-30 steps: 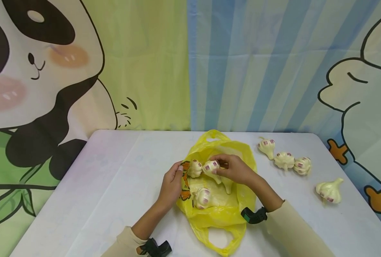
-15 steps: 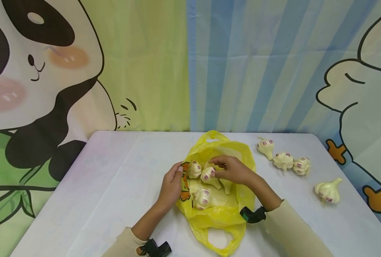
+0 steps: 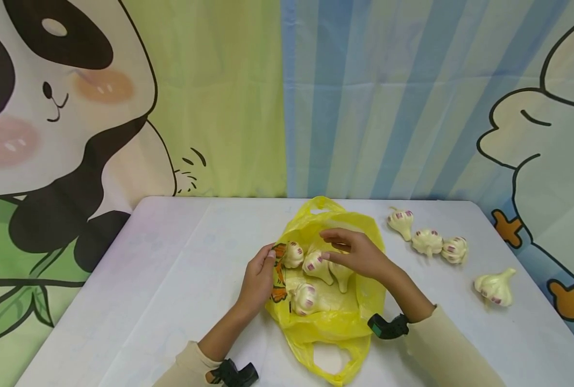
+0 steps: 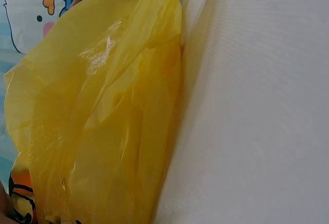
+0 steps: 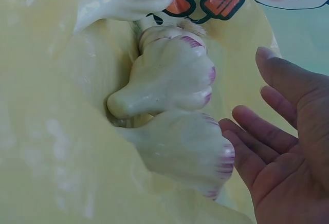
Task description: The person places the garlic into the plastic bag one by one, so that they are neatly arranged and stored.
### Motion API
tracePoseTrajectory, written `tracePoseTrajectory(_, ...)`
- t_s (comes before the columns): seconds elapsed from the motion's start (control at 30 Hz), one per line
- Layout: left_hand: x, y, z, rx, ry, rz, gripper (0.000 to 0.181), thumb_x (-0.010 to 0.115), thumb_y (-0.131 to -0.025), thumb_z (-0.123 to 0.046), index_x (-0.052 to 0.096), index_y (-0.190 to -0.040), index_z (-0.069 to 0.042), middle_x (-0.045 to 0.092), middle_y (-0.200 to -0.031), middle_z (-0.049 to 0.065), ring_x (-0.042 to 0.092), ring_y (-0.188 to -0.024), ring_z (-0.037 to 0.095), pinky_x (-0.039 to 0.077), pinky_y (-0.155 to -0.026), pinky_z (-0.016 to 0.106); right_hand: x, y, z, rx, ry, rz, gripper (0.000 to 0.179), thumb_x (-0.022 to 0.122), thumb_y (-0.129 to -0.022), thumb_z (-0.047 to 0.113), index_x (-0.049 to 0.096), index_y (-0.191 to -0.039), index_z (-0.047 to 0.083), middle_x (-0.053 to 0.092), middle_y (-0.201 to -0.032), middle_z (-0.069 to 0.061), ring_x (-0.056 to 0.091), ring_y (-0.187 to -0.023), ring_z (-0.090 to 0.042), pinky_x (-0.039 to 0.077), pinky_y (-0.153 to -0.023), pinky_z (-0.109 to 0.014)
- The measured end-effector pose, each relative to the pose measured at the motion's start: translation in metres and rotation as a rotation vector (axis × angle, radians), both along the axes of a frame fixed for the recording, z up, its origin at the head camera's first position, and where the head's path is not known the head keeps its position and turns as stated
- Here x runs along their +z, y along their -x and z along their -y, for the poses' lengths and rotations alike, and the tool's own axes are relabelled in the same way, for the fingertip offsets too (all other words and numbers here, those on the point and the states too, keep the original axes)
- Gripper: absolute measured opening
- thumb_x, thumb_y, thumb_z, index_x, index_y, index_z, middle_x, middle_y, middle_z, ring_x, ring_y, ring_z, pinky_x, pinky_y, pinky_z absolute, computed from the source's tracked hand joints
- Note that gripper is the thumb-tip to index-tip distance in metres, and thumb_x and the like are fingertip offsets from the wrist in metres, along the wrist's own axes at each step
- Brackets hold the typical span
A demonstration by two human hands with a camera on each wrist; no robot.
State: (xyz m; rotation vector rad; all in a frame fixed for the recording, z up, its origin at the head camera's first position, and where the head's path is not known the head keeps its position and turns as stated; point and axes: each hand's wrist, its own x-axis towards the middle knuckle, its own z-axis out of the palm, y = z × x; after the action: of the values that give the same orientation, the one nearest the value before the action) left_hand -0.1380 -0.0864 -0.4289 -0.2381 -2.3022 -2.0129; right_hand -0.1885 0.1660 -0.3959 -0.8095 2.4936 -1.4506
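Note:
A yellow plastic bag (image 3: 332,328) lies on the table with its mouth spread open. Inside are several garlic bulbs with purple streaks, among them a garlic bulb (image 3: 317,266) in the middle and another garlic bulb (image 3: 304,299) nearer the front. My left hand (image 3: 259,277) grips the bag's left edge, thumb on its orange print. Over the bag's right side, my right hand (image 3: 356,252) has loosened fingers and holds nothing. In the right wrist view its fingertips lie just beside a garlic bulb (image 5: 190,149); whether they touch is unclear.
Right of the bag, several loose garlic bulbs rest on the white table (image 3: 170,279). Three sit in a row, including a garlic bulb (image 3: 428,242) in its middle; a single garlic bulb (image 3: 495,287) lies closer on the right. A printed curtain (image 3: 364,107) hangs behind.
My right hand lowered a garlic bulb into the bag, let go of it and drew slightly back to the right. The left hand stays on the bag's edge.

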Motion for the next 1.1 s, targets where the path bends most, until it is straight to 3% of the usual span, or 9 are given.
tracePoseTrajectory(0.2, -0.001, 0.000, 0.000, 0.002, 0.008, 0.001, 0.037, 0.037, -0.108, -0.026, 0.056, -0.133, -0.006, 0.059, -0.130, 0.008, 0.048, -0.127, 0.020, 0.035, -0.107, 0.043, 0.002, -0.004, -0.010, -0.003, 0.031, 0.012, 0.049, 0.069, -0.093, 0.018, 0.053, -0.135, 0.000, 0.053, -0.136, -0.019, 0.050, -0.126, -0.033, 0.042, -0.101, -0.041)
tracePoseTrajectory(0.63, -0.003, 0.002, -0.001, -0.002, 0.002, -0.001, 0.037, 0.036, -0.108, -0.024, 0.056, -0.132, -0.005, 0.059, -0.130, 0.009, 0.050, -0.125, 0.022, 0.037, -0.105, 0.044, 0.012, -0.011, -0.026, -0.056, 0.069, 0.002, 0.044, 0.066, -0.094, 0.014, 0.054, -0.132, -0.003, 0.056, -0.131, -0.017, 0.051, -0.123, -0.036, 0.042, -0.101, -0.041)
tracePoseTrajectory(1.1, -0.005, 0.002, -0.001, -0.007, 0.010, 0.010, 0.038, 0.036, -0.108, -0.026, 0.055, -0.134, -0.006, 0.058, -0.131, 0.008, 0.050, -0.125, 0.021, 0.039, -0.104, 0.043, 0.012, -0.034, -0.049, -0.089, 0.114, -0.062, 0.040, 0.064, -0.095, 0.010, 0.055, -0.133, 0.000, 0.055, -0.132, -0.018, 0.051, -0.125, -0.031, 0.043, -0.099, -0.031)
